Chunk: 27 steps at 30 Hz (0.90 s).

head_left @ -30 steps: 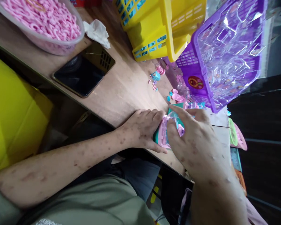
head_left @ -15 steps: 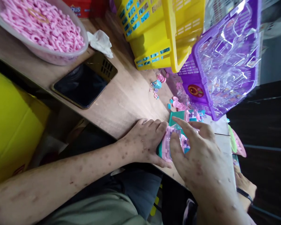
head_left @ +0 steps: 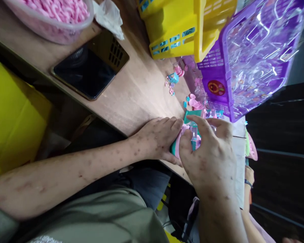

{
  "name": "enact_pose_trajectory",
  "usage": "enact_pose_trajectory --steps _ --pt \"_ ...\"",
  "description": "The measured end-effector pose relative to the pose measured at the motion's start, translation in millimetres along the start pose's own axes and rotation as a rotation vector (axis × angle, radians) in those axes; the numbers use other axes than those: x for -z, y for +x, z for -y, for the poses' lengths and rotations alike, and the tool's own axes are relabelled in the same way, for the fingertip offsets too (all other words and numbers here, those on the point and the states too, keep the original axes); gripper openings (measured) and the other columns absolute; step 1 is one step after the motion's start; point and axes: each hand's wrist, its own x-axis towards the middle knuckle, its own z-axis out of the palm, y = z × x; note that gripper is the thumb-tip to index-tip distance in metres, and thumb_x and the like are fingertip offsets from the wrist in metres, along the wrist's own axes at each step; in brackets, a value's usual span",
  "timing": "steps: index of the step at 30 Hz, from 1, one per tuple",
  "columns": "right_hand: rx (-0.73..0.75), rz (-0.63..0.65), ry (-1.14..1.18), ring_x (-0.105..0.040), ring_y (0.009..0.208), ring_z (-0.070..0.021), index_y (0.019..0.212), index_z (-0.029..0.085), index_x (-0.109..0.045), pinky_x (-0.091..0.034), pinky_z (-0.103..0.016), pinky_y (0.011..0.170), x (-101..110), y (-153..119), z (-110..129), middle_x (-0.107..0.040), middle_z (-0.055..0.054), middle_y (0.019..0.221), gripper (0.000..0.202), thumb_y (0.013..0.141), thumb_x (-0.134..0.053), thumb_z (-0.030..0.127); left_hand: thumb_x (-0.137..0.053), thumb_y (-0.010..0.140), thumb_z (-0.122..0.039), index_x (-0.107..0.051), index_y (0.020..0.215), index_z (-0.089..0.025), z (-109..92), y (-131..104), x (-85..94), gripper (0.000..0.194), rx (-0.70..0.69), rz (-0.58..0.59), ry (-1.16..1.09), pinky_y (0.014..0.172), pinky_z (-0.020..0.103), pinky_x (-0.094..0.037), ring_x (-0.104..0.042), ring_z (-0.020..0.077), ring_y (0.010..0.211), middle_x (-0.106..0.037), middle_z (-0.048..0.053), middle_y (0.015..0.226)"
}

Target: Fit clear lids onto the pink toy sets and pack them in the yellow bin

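Left hand clamped on the pink-and-teal toy playset, right hand curled directly over it; can't tell if that grip holds anything! Looks like steady-and-adjust work; next calls for firm bracing.

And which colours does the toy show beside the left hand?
The toy shows pink and green there; head view.

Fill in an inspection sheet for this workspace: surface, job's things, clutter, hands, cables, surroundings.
Surface: wooden table, slanting across the view.
Job's things: pink-and-teal piece, partly hidden by the hands.
Clutter: small pink and blue parts, phone, crumpled tissue, bowl of pink pieces.
Hands: left hand holds the piece; right hand is at it, grip unclear.
Cables: cannot tell; dark below the table.
Surroundings: yellow basket, purple basket, clear packaging, another person's hand.
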Motion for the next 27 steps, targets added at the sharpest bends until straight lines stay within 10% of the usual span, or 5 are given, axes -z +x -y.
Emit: enact_pose_trajectory --steps 13,27 --pt "0.048 0.091 0.13 -0.072 0.112 -0.0325 0.139 0.029 -0.078 -0.063 -0.054 0.098 -3.2 1.5 -34.0 -0.072 -0.013 0.125 0.039 0.106 -0.059 0.037 -0.095 0.077 -0.076 -0.048 0.147 -0.014 -1.4 0.4 2.4 0.104 0.012 -0.005 0.012 0.118 0.048 -0.049 -0.067 0.0394 0.135 -0.066 0.02 0.144" --pt "0.003 0.061 0.057 -0.071 0.123 -0.0422 0.145 0.021 -0.075 -0.065 -0.061 0.095 -0.9 -6.1 -13.3 -0.066 -0.023 0.135 0.041 0.111 -0.057 0.033 -0.094 0.078 -0.075 -0.048 0.144 -0.015 -0.9 3.0 1.5 0.1 0.022 0.027 -0.001 0.112 0.047 -0.053 -0.067 0.0386 0.133 -0.066 0.018 0.14"
